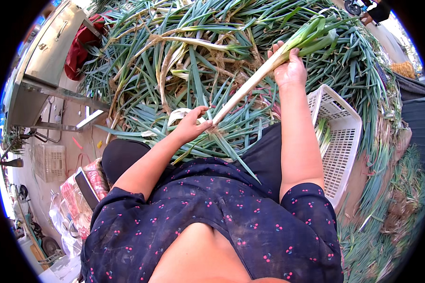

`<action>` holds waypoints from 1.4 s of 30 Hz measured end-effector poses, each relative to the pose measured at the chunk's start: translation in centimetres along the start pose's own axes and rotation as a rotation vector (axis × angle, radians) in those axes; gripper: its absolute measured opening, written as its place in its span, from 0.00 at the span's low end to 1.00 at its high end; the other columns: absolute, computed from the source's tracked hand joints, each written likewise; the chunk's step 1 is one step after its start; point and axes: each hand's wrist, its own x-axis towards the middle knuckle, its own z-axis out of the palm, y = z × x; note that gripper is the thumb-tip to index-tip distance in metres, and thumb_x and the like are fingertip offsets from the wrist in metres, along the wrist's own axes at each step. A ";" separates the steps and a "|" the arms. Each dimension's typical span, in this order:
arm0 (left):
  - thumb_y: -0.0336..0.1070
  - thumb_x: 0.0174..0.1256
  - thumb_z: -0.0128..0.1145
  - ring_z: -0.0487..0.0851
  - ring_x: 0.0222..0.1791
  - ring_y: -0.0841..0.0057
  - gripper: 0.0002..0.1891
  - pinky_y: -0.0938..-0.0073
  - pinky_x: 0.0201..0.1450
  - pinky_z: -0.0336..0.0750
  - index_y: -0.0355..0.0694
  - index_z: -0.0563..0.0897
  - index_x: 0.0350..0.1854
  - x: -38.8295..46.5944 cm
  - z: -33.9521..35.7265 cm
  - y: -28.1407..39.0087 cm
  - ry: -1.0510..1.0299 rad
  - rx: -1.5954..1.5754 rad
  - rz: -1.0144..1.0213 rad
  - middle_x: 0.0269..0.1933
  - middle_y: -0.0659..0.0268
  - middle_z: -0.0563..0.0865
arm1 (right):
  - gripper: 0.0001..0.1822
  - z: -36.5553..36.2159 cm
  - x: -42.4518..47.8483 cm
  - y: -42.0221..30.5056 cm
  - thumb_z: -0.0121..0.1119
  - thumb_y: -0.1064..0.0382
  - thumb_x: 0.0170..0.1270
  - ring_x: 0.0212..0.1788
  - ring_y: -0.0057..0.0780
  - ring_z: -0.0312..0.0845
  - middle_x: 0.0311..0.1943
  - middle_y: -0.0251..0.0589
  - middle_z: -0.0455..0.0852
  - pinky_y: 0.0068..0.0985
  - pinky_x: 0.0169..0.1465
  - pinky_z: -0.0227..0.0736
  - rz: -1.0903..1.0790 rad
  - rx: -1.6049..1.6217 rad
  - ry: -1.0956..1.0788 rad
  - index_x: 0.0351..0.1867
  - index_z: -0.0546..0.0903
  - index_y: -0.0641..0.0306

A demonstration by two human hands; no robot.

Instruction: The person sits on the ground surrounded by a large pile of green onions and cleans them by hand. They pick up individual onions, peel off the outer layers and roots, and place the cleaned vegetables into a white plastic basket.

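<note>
My right hand (290,67) is closed around the upper part of a long green onion (248,86), just below its green leaves. The stalk slants down to the left, its root end near the fingertips of my left hand (194,123). The left thumb and fingers are a little apart beside the roots; whether they touch them cannot be told. Under and beyond both hands lies a large heap of green onions (145,70), some with brown, dry outer layers and roots.
A white plastic crate (343,141) with a few trimmed onions (322,132) stands tilted on the right. More onions (382,247) lie at the lower right. At left are a metal table (46,85), a second crate (49,161) and a patterned cushion (81,198). Another person's hand (366,18) shows at the upper right.
</note>
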 end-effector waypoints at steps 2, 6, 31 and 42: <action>0.39 0.63 0.58 0.77 0.46 0.75 0.22 0.73 0.50 0.72 0.36 0.70 0.56 0.6 0.8 3.5 -0.022 -0.204 0.013 0.45 0.62 0.80 | 0.15 -0.2 0.3 1.8 0.37 0.54 0.73 0.42 0.40 0.77 0.43 0.44 0.79 0.46 0.47 0.72 0.070 0.063 0.017 0.52 0.67 0.60; 0.38 0.64 0.58 0.71 0.29 0.88 0.12 0.85 0.33 0.67 0.37 0.76 0.44 -0.2 2.3 4.9 -0.003 -0.521 -0.074 0.30 0.75 0.75 | 0.15 1.4 0.0 3.7 0.37 0.56 0.73 0.40 0.42 0.78 0.42 0.47 0.78 0.45 0.46 0.73 0.044 0.155 0.054 0.53 0.67 0.62; 0.40 0.64 0.58 0.70 0.26 0.88 0.12 0.84 0.30 0.65 0.34 0.83 0.33 -0.9 -2.3 3.9 0.238 -0.458 0.054 0.26 0.74 0.78 | 0.30 -1.3 -0.9 5.5 0.45 0.42 0.68 0.44 0.38 0.77 0.45 0.49 0.77 0.37 0.49 0.75 0.342 -0.309 0.070 0.54 0.66 0.71; 0.38 0.60 0.60 0.78 0.43 0.72 0.17 0.73 0.51 0.71 0.33 0.75 0.47 1.1 -1.2 0.9 0.271 0.051 0.214 0.44 0.61 0.79 | 0.15 0.7 -1.9 6.4 0.54 0.56 0.66 0.47 0.34 0.76 0.48 0.45 0.80 0.43 0.51 0.71 0.400 -0.217 -0.297 0.48 0.73 0.62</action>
